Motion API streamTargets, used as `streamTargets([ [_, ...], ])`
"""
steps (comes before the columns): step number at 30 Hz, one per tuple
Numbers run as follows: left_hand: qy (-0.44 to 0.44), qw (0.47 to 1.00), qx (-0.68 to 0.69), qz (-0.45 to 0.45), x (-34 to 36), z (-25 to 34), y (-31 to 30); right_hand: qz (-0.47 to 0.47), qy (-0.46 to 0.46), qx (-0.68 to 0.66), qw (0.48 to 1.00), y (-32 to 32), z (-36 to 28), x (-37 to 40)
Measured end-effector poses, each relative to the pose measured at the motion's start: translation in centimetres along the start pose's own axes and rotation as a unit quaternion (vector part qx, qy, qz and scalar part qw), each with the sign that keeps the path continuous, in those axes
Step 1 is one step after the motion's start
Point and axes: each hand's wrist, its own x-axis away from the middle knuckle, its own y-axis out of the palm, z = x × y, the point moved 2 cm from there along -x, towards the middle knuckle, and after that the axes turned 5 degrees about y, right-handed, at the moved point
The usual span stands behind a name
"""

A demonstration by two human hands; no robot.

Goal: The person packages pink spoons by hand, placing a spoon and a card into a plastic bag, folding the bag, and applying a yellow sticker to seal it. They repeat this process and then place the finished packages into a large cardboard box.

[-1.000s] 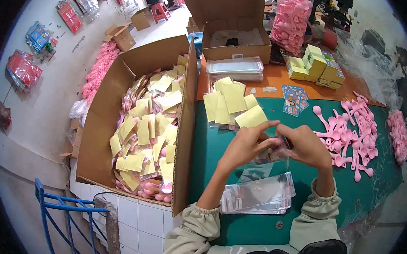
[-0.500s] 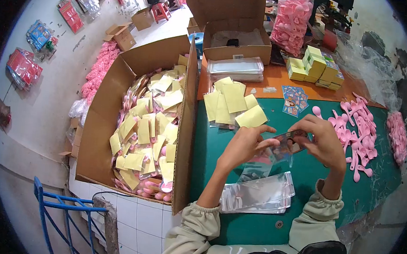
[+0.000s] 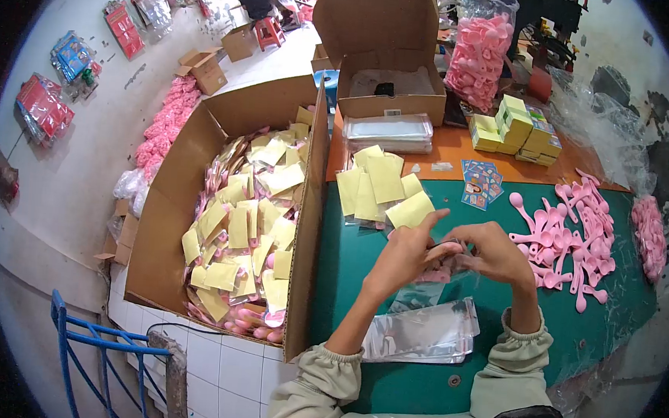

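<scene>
Over the green table top, my left hand [image 3: 406, 258] and my right hand [image 3: 493, 252] meet, thumbs and fingers pinched around a clear plastic bag [image 3: 419, 292]. Something pink shows inside or behind the plastic; my fingers hide most of it. Just below lies a stack of clear plastic bags [image 3: 423, 333]. Beyond my left hand is a pile of packets with pale yellow cards [image 3: 378, 187]. To the right of my right hand, pink plastic spoons [image 3: 570, 242] lie in a loose heap. Small blue picture cards [image 3: 480, 183] are spread farther back.
A large cardboard carton [image 3: 167, 222] full of packets stands left. At the back are an open cardboard box [image 3: 391, 97], stacks of yellow-edged cards [image 3: 514, 128] and a bag of pink spoons [image 3: 480, 57]. A blue metal frame [image 3: 104, 340] is at lower left. A person sits far off.
My right hand has moved left and slightly down, closing up to my left hand. The dark picture card seen between them earlier is now hidden. The view has shifted slightly.
</scene>
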Motion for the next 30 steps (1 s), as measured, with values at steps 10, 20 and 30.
streamTargets([
  [10,-0.112,0.929,0.354,0.001,3.3,-8.4,0.6,0.040,0.240,-0.353,0.904,2.9,5.3,1.7],
  [20,-0.128,0.879,0.457,-0.043,3.5,-9.7,1.6,0.034,0.235,-0.314,0.919,3.3,7.3,2.9],
  [30,-0.173,0.861,0.474,-0.061,3.8,-8.5,2.2,0.129,0.059,-0.085,0.986,2.5,1.4,2.0],
])
